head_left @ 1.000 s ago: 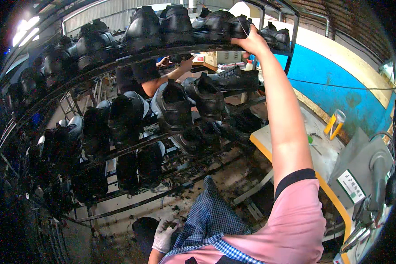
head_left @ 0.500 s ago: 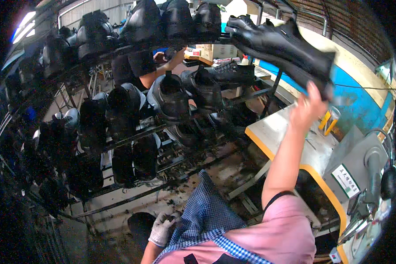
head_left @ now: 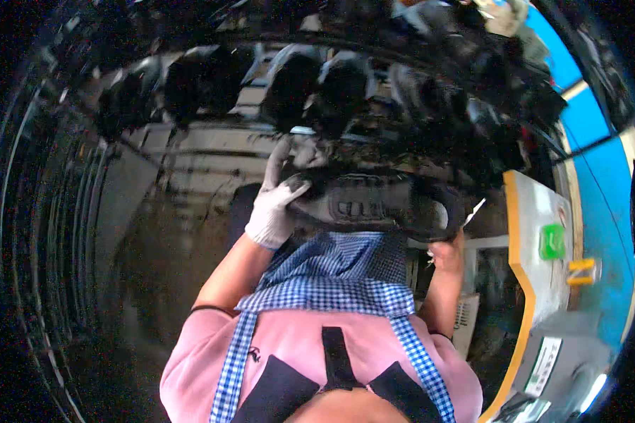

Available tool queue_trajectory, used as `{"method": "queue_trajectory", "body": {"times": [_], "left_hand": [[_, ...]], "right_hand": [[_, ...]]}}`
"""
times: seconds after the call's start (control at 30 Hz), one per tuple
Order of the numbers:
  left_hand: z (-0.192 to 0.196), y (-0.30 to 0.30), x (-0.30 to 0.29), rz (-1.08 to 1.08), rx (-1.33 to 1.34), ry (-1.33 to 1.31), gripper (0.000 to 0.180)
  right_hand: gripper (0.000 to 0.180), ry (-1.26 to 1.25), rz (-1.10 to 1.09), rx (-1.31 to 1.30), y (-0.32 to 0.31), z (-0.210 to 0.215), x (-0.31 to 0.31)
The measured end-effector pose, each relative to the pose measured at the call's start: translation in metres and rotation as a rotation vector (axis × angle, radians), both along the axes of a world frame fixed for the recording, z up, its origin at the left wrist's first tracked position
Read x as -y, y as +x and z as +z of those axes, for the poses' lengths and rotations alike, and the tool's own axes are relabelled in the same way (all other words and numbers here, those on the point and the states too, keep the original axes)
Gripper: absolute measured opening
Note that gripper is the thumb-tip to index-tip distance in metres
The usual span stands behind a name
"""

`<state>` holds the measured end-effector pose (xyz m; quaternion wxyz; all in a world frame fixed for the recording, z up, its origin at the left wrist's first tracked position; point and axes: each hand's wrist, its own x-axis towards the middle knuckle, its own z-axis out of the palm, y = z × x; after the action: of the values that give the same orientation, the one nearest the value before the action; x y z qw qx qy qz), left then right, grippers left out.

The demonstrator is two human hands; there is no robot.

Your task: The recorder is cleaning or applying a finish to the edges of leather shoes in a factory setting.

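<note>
A black lace-up shoe [head_left: 363,201] lies level across the front of my body, its laces and opening facing up. My left hand [head_left: 274,211], in a whitish glove, grips the toe end at the left. At the heel end, my bare right hand [head_left: 446,252] closes on the shoe from below, most of its fingers hidden. A thin white pointed piece [head_left: 475,211] sticks up beside the right hand; I cannot make out what it is. My blue checked apron [head_left: 339,257] hangs just below the shoe.
A dark rack ahead carries rows of black shoes [head_left: 293,84]. To the right stands a white table [head_left: 540,201] with a yellow edge, a green item [head_left: 552,242] and a yellow item [head_left: 583,272] on it. A grey machine [head_left: 568,345] sits at the lower right.
My right hand has come down from the upper rack with a shoe, and the shoe now lies before my body. My left hand has risen from the apron onto its toe. The view has tilted down.
</note>
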<state>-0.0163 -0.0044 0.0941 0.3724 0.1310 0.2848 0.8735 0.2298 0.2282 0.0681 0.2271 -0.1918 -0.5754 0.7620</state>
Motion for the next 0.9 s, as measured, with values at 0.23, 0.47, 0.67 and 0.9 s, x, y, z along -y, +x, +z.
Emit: {"method": "queue_trajectory", "body": {"times": [0.23,0.47,0.67,0.9], "left_hand": [[-0.001,0.005,0.025,0.262,-0.283,-0.033,0.093],[-0.002,0.013,0.027,0.297,-0.37,-0.183,0.076],[0.004,0.01,0.025,0.272,-0.358,-0.134,0.072],[0.003,-0.004,0.023,0.289,-0.604,-0.32,0.066]], "right_hand": [[0.077,0.39,0.081,-0.028,0.001,-0.044,0.05],[0.069,-0.324,-0.015,-0.136,-0.064,-0.078,0.074],[0.063,-0.933,-0.121,-0.247,-0.037,-0.101,0.063],[0.043,0.413,0.071,0.356,-0.06,-0.014,0.051]]}}
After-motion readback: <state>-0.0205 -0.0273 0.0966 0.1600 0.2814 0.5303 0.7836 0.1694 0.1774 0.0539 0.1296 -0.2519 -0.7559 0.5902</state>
